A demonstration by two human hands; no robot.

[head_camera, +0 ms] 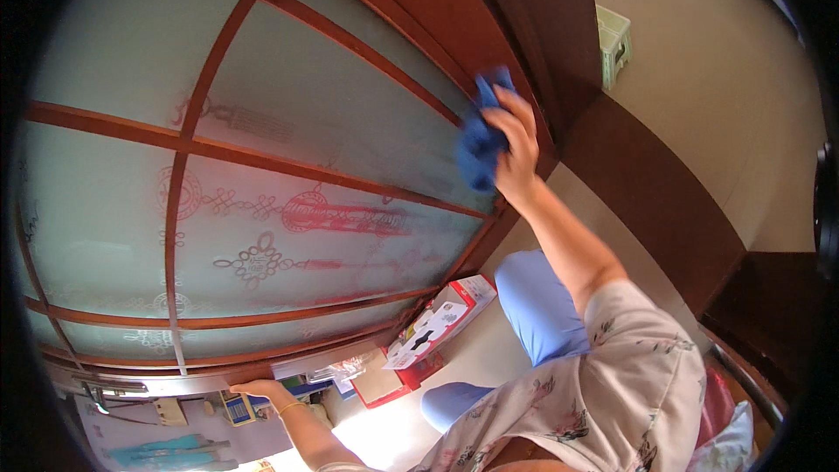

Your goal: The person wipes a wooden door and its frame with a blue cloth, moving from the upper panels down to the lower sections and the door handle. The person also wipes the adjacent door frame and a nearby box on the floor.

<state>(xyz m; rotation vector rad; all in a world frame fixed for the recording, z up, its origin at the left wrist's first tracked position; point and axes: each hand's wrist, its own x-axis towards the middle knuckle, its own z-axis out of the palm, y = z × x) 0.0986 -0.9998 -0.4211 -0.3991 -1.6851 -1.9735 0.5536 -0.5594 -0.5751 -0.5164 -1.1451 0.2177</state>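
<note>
A blue cloth (pixel 482 144) is bunched in my right hand (pixel 518 137), which presses it to the edge of a wooden-framed frosted glass door (pixel 341 105). Cloth and fingers are slightly blurred. The panes bear red and white knot-and-tassel patterns, and reddish wooden bars divide them. My left hand (pixel 259 388) rests at the door's far side edge, lower left, with the fingers against the frame and no object seen in it. A yellow band circles that wrist.
An open red and white cardboard box (pixel 432 334) stands on the floor beside my knees, near the door's bottom. A pale green plastic crate (pixel 613 42) is beyond the dark wooden door frame (pixel 642 190). Blue clothing (pixel 170 452) hangs at the lower left.
</note>
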